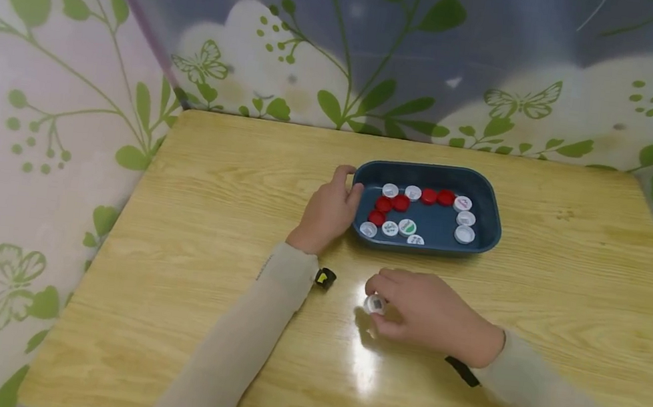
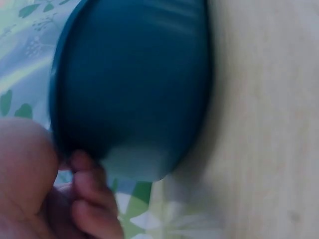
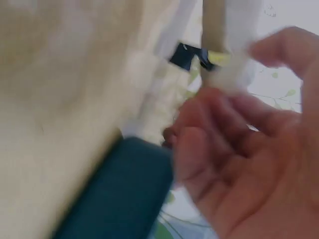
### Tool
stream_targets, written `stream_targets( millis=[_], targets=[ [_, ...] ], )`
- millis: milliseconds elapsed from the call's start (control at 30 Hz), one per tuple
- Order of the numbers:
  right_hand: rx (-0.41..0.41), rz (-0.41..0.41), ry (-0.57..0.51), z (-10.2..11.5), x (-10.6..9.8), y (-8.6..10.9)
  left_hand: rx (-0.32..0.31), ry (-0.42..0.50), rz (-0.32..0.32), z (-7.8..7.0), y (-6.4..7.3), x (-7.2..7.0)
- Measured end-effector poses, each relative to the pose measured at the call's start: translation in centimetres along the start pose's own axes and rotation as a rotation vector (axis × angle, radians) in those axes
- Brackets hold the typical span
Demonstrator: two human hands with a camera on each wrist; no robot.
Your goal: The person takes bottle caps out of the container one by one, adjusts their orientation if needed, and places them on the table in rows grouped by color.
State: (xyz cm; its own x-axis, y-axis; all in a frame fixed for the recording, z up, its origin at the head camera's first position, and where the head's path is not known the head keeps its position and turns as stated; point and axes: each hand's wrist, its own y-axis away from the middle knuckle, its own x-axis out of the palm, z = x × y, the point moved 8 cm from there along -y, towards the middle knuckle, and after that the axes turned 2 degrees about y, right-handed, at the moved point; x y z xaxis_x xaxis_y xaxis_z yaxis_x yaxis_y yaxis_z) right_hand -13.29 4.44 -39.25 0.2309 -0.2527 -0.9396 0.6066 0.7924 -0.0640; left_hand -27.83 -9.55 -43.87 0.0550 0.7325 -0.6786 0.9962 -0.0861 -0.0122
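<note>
A dark blue tray (image 1: pixel 422 246) stands on the table, with white bottle caps (image 1: pixel 464 234) and red bottle caps (image 1: pixel 445 197) laid along its bottom in a bent row. At the tray's left end my left hand (image 1: pixel 328 209) grips the rim, the thumb at the edge; the left wrist view shows its curled fingers (image 2: pixel 94 199) close against the wall. Nearer to me, just above the table, my right hand (image 1: pixel 425 312) pinches a white bottle cap (image 1: pixel 375 304) between thumb and fingers. That cap is blurred in the right wrist view.
Under it all is a light wooden table (image 1: pixel 219 191). A wall (image 1: pixel 296 45) with a leaf and butterfly print rises along its back edge, and another printed wall (image 1: pixel 64 167) runs along the left side. Both wrists wear dark straps.
</note>
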Motion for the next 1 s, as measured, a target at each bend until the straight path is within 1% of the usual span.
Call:
stream_targets(
  millis=[100,200,233,367,500,600,700,833,933,1000],
  targets=[
    [0.037,0.057,0.009,0.1,2.2,-0.4,-0.024,-0.047,0.061,0.2,-0.1,-0.5],
    [0.047,0.064,0.046,0.1,3.2,-1.3,-0.031,-0.1,0.14,0.3,-0.1,-0.7],
    [0.052,0.062,0.062,0.0,3.3,-1.6,-0.028,-0.098,0.167,0.2,-0.1,-0.7],
    [0.078,0.07,0.079,0.1,3.5,-2.9,-0.027,-0.019,0.24,0.1,0.0,-0.8],
    [0.127,0.144,0.047,0.1,4.0,-3.8,-0.044,0.051,0.263,0.1,0.1,-0.9],
    [0.171,0.213,0.015,-0.1,4.6,-3.9,-0.058,0.086,0.27,0.0,0.3,-0.8],
    [0.19,0.257,0.001,-0.2,5.1,-3.8,-0.065,0.098,0.264,-0.2,0.5,-0.8],
    [0.191,0.264,0.001,-0.4,5.4,-3.9,-0.055,0.062,0.262,-0.3,0.6,-0.9],
    [0.189,0.252,0.009,-0.5,5.2,-4.0,-0.042,0.029,0.28,-0.3,0.6,-1.0],
    [0.187,0.245,0.012,-0.6,5.2,-4.1,-0.039,0.023,0.294,-0.3,0.6,-1.2]
  ],
)
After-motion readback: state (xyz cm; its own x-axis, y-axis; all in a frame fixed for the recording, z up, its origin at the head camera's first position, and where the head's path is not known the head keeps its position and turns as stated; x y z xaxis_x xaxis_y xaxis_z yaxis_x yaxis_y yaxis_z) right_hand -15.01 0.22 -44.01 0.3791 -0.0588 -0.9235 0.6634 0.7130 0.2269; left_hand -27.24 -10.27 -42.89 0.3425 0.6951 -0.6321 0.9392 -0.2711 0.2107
